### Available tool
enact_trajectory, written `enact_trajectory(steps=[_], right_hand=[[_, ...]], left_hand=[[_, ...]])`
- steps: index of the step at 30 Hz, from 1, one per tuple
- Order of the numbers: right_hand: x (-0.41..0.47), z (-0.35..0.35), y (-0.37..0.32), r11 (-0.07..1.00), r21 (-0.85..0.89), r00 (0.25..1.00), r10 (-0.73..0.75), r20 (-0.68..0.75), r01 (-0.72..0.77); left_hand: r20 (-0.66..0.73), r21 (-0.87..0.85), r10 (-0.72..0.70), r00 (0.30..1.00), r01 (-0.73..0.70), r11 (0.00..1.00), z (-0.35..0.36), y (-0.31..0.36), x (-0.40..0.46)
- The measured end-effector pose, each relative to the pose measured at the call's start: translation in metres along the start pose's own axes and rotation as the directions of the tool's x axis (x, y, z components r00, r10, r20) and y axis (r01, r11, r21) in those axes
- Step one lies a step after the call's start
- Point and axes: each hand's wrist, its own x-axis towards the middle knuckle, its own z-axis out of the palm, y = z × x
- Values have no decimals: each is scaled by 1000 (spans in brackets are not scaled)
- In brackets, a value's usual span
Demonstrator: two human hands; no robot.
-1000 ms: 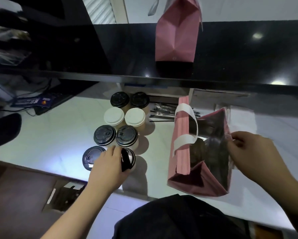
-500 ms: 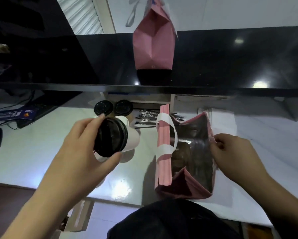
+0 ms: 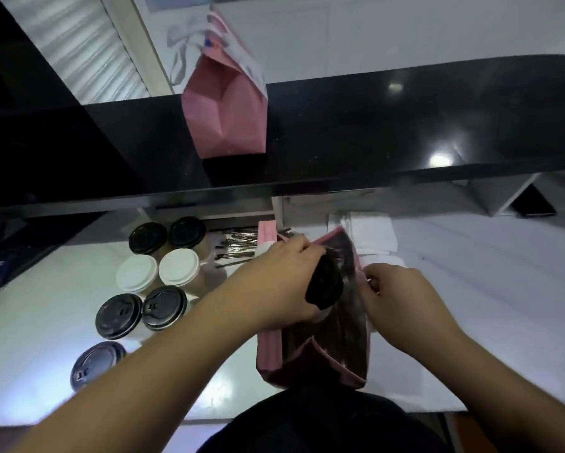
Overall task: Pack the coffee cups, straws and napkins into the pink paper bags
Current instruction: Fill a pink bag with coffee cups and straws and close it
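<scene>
A black-lidded cup is gripped by the left hand at the mouth of the pink bag, near on the white surface. The bag's right edge is pinched by the right hand.

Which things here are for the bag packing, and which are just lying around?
Part of the job:
- open pink bag, right hand pinching its rim
- black-lidded cup gripped by left hand
- seven cups on counter
- straws
- napkins
- second pink bag

Lying about:
- dark phone-like slab
</scene>
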Motion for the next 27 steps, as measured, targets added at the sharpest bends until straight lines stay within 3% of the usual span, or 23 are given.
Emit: enact_trajectory(steps=[3, 6, 16, 27], right_hand=[[-1, -2, 3, 1000, 1, 1000, 1, -6, -1], [-2, -4, 5, 1000, 9, 1000, 4, 5, -4], [-3, 2, 13, 1000, 6, 1000, -11, 11, 11], [3, 6, 12, 999, 11, 1000, -30, -4, 30]], left_hand=[[75, 108, -18, 997, 10, 994, 24, -2, 20], [61, 183, -22, 998, 10, 983, 40, -5, 34], [81, 77, -47, 996, 40, 996, 74, -6, 57], [86, 182, 10, 996, -25, 983, 91, -16, 68]])
